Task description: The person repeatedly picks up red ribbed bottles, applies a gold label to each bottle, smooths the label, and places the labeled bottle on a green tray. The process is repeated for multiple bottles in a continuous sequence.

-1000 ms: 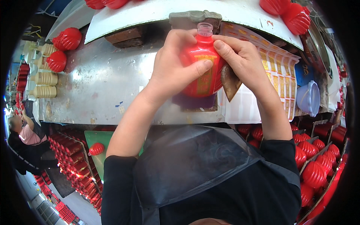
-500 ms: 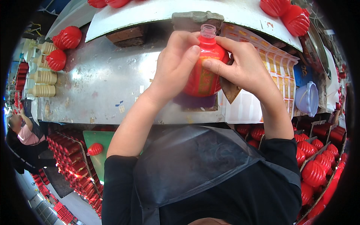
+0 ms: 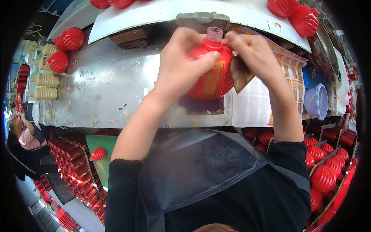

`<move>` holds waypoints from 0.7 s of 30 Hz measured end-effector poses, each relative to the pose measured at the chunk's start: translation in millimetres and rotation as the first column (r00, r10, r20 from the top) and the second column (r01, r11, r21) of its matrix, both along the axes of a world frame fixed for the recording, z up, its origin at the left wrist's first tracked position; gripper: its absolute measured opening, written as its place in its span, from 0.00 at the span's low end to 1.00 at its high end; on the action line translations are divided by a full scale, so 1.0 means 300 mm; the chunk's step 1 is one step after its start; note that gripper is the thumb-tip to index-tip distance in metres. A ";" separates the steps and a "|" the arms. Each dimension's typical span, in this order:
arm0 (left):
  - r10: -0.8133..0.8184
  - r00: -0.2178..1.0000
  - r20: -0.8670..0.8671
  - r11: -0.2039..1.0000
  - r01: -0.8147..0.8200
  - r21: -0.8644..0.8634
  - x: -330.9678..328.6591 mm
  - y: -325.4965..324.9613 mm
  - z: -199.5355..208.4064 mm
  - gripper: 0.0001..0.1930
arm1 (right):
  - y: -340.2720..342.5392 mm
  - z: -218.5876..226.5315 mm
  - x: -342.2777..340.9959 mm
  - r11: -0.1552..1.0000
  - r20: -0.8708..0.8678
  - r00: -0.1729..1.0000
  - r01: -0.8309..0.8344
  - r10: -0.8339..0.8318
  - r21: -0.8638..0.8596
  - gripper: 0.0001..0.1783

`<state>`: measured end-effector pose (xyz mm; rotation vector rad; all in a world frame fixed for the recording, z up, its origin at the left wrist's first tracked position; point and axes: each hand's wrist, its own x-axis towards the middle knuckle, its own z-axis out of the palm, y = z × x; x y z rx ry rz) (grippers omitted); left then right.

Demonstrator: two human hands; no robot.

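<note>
A round red glass bottle (image 3: 222, 83) with a clear threaded neck and a gold label on its front stands upright at the bench's front edge, over a purple pad (image 3: 205, 104). My left hand (image 3: 187, 58) is closed around the bottle's left shoulder, its thumb lying across the front above the label. Beside the neck, my right hand (image 3: 251, 50) has its thumb and forefinger pinched together. A flat, pointed brown blade (image 3: 241, 75), like a scraper, sticks out under that hand and seems gripped by its curled fingers. Whether the pinch holds anything is too small to tell.
Sheets of gold labels (image 3: 286, 65) lie right of the bottle, near a pale blue bucket (image 3: 317, 101). Behind stands a metal block (image 3: 203, 21) before a white board (image 3: 247, 13). Cream bottles (image 3: 44, 80) line the left. Crates of red bottles (image 3: 324, 178) flank me; a person sits far left.
My right hand has drawn its thumb off the bottle's front and up to the neck, fingertips now pinched. The brown blade has risen with it. My left thumb has slid right across the bottle.
</note>
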<state>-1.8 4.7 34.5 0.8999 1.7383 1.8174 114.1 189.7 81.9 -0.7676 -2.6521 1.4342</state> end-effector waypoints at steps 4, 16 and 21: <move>0.022 0.999 0.043 1.000 -0.023 0.014 -0.004 0.017 0.000 0.13 | -0.047 0.069 0.054 0.941 -0.341 0.923 0.060 -0.179 -0.333 0.14; 0.083 0.996 0.011 0.992 -0.084 0.096 -0.007 0.011 -0.023 0.11 | -0.059 -0.017 -0.007 0.664 -0.507 0.734 0.103 0.451 0.740 0.19; 0.071 0.997 0.011 0.991 -0.071 0.112 -0.006 0.015 -0.021 0.12 | -0.071 0.041 -0.015 0.617 -0.463 0.737 0.081 0.492 0.783 0.19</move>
